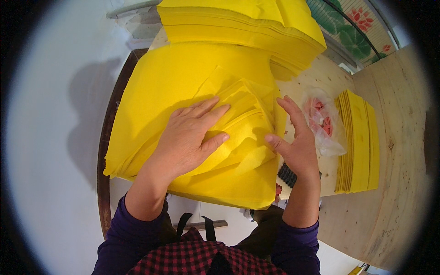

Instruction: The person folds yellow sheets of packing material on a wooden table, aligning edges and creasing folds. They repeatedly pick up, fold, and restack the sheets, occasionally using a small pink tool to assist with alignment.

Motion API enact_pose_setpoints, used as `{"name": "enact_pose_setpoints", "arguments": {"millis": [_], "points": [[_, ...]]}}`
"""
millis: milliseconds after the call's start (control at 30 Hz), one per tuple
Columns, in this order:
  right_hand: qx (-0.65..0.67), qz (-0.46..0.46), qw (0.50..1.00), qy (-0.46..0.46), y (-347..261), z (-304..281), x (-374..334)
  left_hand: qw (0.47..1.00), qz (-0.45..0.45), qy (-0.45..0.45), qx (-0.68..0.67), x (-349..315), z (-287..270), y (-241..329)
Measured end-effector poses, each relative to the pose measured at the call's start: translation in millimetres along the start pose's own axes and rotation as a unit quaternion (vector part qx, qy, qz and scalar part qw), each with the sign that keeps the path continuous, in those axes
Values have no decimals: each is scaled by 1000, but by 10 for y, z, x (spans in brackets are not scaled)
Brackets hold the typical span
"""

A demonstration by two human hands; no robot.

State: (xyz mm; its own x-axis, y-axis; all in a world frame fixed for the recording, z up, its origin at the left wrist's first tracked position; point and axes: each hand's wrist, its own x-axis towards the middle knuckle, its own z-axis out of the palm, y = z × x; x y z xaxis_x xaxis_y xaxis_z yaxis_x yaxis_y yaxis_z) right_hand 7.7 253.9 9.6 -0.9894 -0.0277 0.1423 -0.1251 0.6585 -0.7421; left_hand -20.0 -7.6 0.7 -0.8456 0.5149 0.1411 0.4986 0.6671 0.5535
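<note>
Sheets point(245, 142), yellow and rumpled, piled in front of a thick yellow stack point(238, 25) on a wooden tabletop point(327, 75)
Left hand point(185, 137) lies over them, fingers loosely spread, thumb apart; right hand point(300, 149) at their right edge, thumb and fingers apart, near a plastic bag point(333, 143)

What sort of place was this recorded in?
Probably a workshop: there are loose yellow sheets, a thick yellow stack beyond them and a plain wooden worktop.
</note>
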Motion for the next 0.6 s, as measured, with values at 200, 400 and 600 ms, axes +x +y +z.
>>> {"name": "enact_pose_setpoints", "arguments": {"millis": [200, 400, 600], "points": [[49, 11, 999, 19, 55, 121, 8, 1000, -2, 0, -2, -1, 1, 1], [6, 55, 998, -16, -13, 189, 7, 1000, -9, -2, 9, -1, 10, 4], [-4, 50, 998, -24, 9, 185, -8, 1000, -5, 3, 6, 0, 15, 3]]}}
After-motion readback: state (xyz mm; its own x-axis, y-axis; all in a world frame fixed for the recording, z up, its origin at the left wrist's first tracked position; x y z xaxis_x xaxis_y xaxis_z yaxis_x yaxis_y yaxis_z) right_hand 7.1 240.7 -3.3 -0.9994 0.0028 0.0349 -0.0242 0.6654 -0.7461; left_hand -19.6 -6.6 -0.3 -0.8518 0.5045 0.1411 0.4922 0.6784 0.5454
